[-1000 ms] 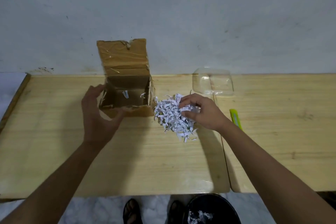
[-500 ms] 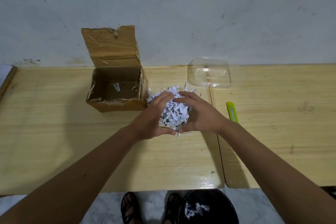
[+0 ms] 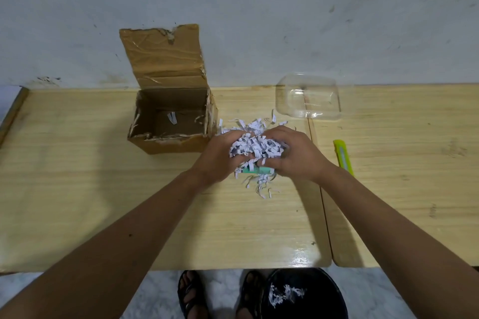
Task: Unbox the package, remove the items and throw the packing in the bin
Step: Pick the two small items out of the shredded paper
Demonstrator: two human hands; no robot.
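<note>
Left hand (image 3: 219, 158), right hand (image 3: 298, 155) cupping shredded paper (image 3: 255, 146) beside open box (image 3: 171, 122).

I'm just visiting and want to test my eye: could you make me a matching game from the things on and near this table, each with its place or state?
Things:
1. cardboard box
2. shredded paper
3. clear plastic tray
4. yellow-green cutter

Places or states:
A. lying right of the right hand
B. bunched between both hands
C. lid flap up, nearly emptied
D. upside down by the wall

Pairs: 1-C, 2-B, 3-D, 4-A
</note>
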